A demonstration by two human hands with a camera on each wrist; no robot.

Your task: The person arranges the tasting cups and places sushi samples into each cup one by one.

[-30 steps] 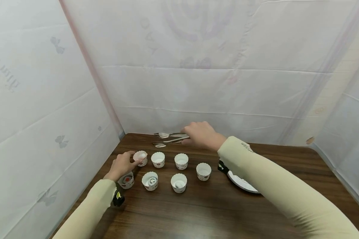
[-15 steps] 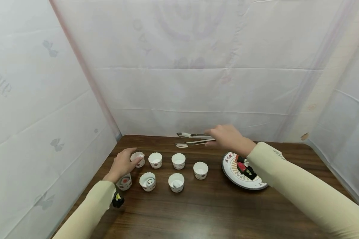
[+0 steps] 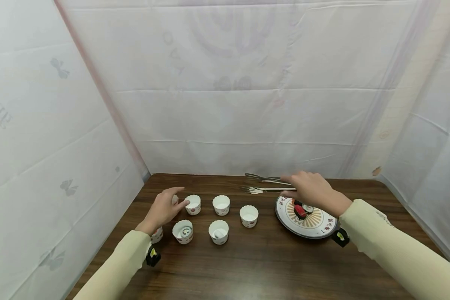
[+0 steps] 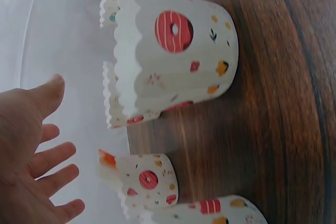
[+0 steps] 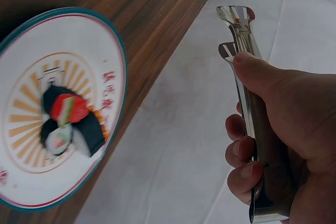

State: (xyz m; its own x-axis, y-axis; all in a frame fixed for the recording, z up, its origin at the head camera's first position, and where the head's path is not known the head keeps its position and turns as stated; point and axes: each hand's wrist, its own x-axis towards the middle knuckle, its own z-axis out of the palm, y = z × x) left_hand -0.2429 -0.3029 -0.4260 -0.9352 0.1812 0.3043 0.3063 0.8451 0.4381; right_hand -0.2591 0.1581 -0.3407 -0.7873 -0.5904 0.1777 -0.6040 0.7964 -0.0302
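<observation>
In the right wrist view, my right hand [image 5: 283, 135] grips a pair of metal tongs [image 5: 249, 85], thumb on one arm and fingers curled round the other. The two tong ends stand apart, with nothing between them. In the head view this hand is over the far edge of a white patterned plate [image 3: 296, 228], where several sushi pieces [image 3: 300, 211] lie. My left hand [image 3: 163, 211] hovers over the left-hand paper cups with fingers spread, holding nothing. It partly hides the far-left cup [image 3: 175, 200] and the near-left cup [image 3: 157, 236]. A cup with a red doughnut print [image 4: 205, 51] stands nearby.
More white paper cups stand in two rows, including one holding a sushi roll [image 3: 186, 231] and one with a pale piece [image 3: 218, 234]. Another cup [image 3: 249, 217] is at the right of the group. White cloth walls [image 3: 217, 129] border the wooden table [image 3: 247, 266].
My right hand has carried the tongs rightwards, from behind the cups to above the plate. My left hand has drawn away from the far-left cup's rim and shifted slightly right.
</observation>
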